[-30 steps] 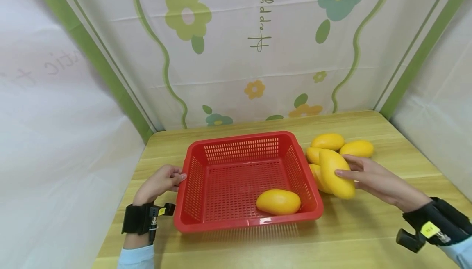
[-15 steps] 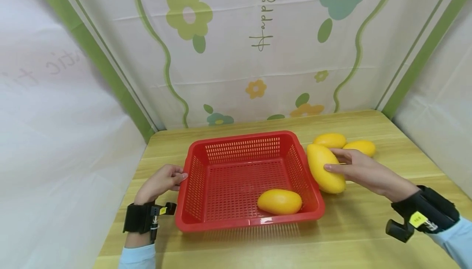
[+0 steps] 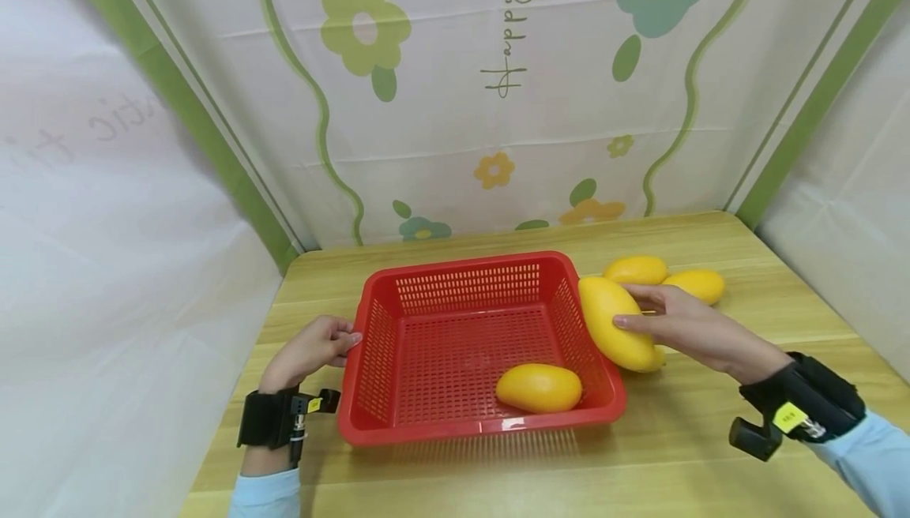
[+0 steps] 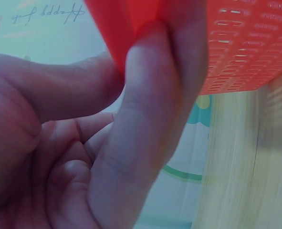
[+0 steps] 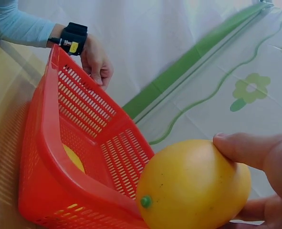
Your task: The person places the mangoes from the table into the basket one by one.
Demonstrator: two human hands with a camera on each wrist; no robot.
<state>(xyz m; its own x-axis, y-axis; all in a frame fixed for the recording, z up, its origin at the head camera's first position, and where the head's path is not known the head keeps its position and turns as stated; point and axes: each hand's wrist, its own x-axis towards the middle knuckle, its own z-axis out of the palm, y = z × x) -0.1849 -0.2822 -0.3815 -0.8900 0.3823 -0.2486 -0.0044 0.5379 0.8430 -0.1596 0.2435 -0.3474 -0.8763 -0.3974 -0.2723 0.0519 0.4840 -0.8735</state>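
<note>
A red plastic basket (image 3: 469, 344) with slotted walls stands on the table. My left hand (image 3: 316, 350) pinches its left rim between thumb and fingers, which the left wrist view shows close up. A yellow mango (image 3: 613, 324) is in my right hand (image 3: 686, 324), thumb on the near side and fingers behind, over the basket's right rim. In the right wrist view this mango (image 5: 193, 186) shows a green stem spot and covers part of the rim; whether it touches the rim I cannot tell. Another mango (image 3: 539, 388) lies inside the basket, at the near right corner.
Right of the basket, a mango (image 3: 635, 270) and another mango (image 3: 697, 286) lie on the wooden table (image 3: 739, 423). More yellow fruit is partly hidden behind the held mango. A printed cloth (image 3: 441, 107) hangs at the back, with white cloth walls on both sides.
My right hand has carried its mango leftward, from above the loose mangoes to the basket's right rim. My left hand stays on the left rim, and the basket has hardly moved.
</note>
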